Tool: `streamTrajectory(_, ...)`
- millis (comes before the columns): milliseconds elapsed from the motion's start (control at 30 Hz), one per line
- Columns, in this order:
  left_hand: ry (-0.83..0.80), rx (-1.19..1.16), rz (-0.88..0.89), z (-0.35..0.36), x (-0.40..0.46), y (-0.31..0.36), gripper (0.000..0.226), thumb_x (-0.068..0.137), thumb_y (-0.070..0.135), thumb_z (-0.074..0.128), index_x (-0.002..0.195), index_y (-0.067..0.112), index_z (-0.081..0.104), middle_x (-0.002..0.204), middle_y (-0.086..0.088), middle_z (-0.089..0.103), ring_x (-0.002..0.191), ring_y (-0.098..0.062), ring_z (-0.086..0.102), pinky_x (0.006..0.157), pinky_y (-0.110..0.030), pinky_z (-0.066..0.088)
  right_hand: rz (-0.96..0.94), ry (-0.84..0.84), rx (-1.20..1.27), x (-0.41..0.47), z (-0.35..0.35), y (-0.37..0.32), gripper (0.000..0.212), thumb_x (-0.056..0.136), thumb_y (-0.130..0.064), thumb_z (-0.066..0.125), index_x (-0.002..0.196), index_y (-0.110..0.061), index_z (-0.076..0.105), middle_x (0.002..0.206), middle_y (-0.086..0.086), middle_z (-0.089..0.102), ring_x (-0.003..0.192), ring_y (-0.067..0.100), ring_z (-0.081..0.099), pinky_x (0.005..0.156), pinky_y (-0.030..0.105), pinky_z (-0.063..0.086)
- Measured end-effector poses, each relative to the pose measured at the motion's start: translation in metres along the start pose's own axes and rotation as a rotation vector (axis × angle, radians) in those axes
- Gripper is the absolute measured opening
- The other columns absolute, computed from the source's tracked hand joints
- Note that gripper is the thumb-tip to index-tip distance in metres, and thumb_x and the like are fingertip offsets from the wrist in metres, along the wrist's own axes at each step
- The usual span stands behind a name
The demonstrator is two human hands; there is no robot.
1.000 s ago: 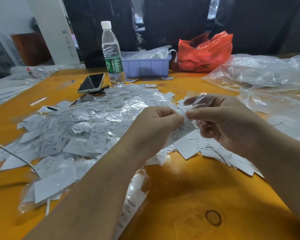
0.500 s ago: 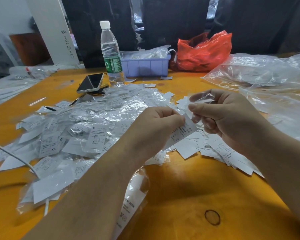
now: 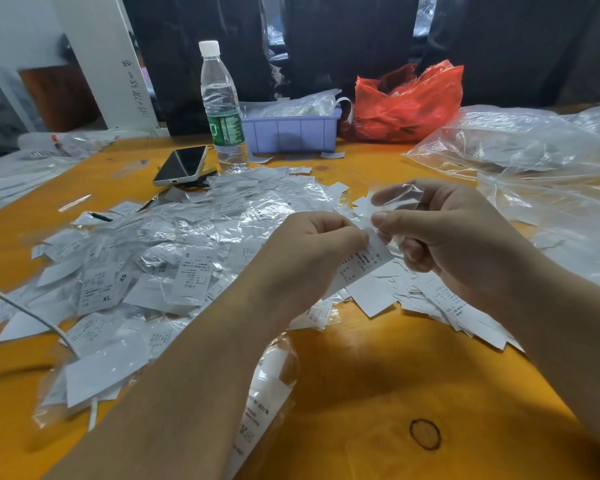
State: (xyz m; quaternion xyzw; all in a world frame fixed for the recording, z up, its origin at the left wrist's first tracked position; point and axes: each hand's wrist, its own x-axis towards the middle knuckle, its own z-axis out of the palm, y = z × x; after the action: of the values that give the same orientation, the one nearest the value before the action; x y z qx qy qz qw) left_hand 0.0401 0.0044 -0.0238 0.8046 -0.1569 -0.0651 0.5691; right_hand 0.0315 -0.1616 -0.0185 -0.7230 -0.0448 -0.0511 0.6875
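Label [image 3: 362, 263] pinched between both hands

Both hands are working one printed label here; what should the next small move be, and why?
Probably slide the label into the small clear bag. The left hand pinches the label's upper edge right beside the right hand, which holds the bag between thumb and fingers, and most of the label hangs outside it.

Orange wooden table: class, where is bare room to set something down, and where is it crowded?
Bare: the near stretch of the orange wooden table round the dark ring mark, below the heap of white paper labels; left of the black smartphone. Crowded: the heap and the clear plastic bags.
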Motion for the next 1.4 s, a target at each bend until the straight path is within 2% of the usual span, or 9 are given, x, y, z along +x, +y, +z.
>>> streamTrajectory(100, 0.033, -0.021, -0.008, -0.0003, 0.0010, -0.0010, 0.025, 0.092, 0.024, 0.061, 0.071, 0.017, 0.072, 0.058, 0.013, 0.062, 0.049, 0.005, 0.050, 0.045, -0.008, 0.036, -0.004, -0.017, 0.000, -0.0004, 0.0001, 0.0004, 0.025, 0.082, 0.000, 0.069, 0.105, -0.005, 0.064, 0.055, 0.002, 0.062, 0.043, 0.011, 0.039, 0.039, 0.021, 0.034)
streamTrajectory(233, 0.043, -0.017, -0.001, -0.0003, 0.0008, -0.0006, 0.029, 0.092, 0.025, 0.060, 0.066, 0.023, 0.071, 0.057, 0.016, 0.061, 0.051, 0.009, 0.051, 0.044, -0.007, 0.036, -0.001, -0.016, -0.022, 0.0001, -0.0004, 0.0017, 0.026, 0.080, 0.000, 0.071, 0.105, -0.006, 0.065, 0.061, 0.004, 0.065, 0.044, 0.010, 0.044, 0.040, 0.021, 0.038)
streamTrajectory(500, 0.041, -0.013, -0.007, -0.0005, 0.0003, 0.0001, 0.032, 0.093, 0.024, 0.058, 0.064, 0.023, 0.070, 0.056, 0.016, 0.060, 0.051, 0.009, 0.050, 0.043, -0.006, 0.035, -0.003, -0.050, -0.017, -0.0015, -0.0012, -0.0003, 0.032, 0.077, 0.003, 0.072, 0.106, -0.009, 0.066, 0.074, 0.009, 0.073, 0.045, 0.010, 0.049, 0.041, 0.020, 0.043)
streamTrajectory(700, 0.066, -0.033, 0.000, -0.0012, 0.0007, -0.0002, 0.025, 0.092, 0.025, 0.059, 0.074, 0.015, 0.072, 0.055, 0.015, 0.058, 0.051, 0.009, 0.050, 0.043, -0.005, 0.035, 0.004, -0.078, 0.008, -0.0020, -0.0003, -0.0010, 0.040, 0.073, 0.008, 0.072, 0.109, -0.008, 0.064, 0.084, 0.018, 0.071, 0.047, 0.012, 0.051, 0.041, 0.021, 0.043)
streamTrajectory(867, 0.104, -0.040, 0.006, -0.0016, 0.0014, -0.0012, 0.027, 0.096, 0.027, 0.056, 0.074, 0.018, 0.069, 0.054, 0.018, 0.055, 0.050, 0.008, 0.048, 0.043, -0.007, 0.035, 0.006, -0.074, 0.003, -0.0005, 0.0004, 0.0008, 0.038, 0.076, 0.009, 0.071, 0.109, -0.008, 0.064, 0.081, 0.014, 0.072, 0.047, 0.013, 0.052, 0.043, 0.022, 0.044)
streamTrajectory(967, 0.104, -0.028, -0.010, -0.0021, 0.0023, -0.0024, 0.028, 0.096, 0.030, 0.056, 0.075, 0.018, 0.069, 0.057, 0.015, 0.056, 0.050, 0.003, 0.047, 0.045, -0.011, 0.037, -0.009, 0.005, -0.005, 0.0016, 0.0003, 0.0028, 0.028, 0.079, 0.006, 0.070, 0.103, -0.007, 0.065, 0.068, 0.005, 0.068, 0.046, 0.012, 0.053, 0.043, 0.023, 0.044)
streamTrajectory(1100, 0.041, -0.046, -0.032, -0.0002, 0.0021, -0.0022, 0.027, 0.095, 0.026, 0.059, 0.071, 0.019, 0.069, 0.060, 0.012, 0.059, 0.051, 0.000, 0.048, 0.045, -0.010, 0.036, -0.024, 0.111, -0.038, 0.0033, -0.0026, 0.0038, 0.020, 0.080, 0.000, 0.072, 0.098, -0.008, 0.066, 0.064, 0.004, 0.068, 0.045, 0.010, 0.052, 0.041, 0.024, 0.042)
streamTrajectory(1400, -0.007, -0.018, -0.023, 0.0012, 0.0000, -0.0003, 0.030, 0.094, 0.027, 0.061, 0.065, 0.024, 0.070, 0.060, 0.016, 0.064, 0.053, 0.008, 0.053, 0.047, -0.006, 0.037, -0.027, 0.117, -0.045, 0.0035, -0.0022, 0.0039, 0.020, 0.080, -0.004, 0.074, 0.098, -0.005, 0.065, 0.059, 0.003, 0.066, 0.043, 0.009, 0.046, 0.041, 0.022, 0.039)
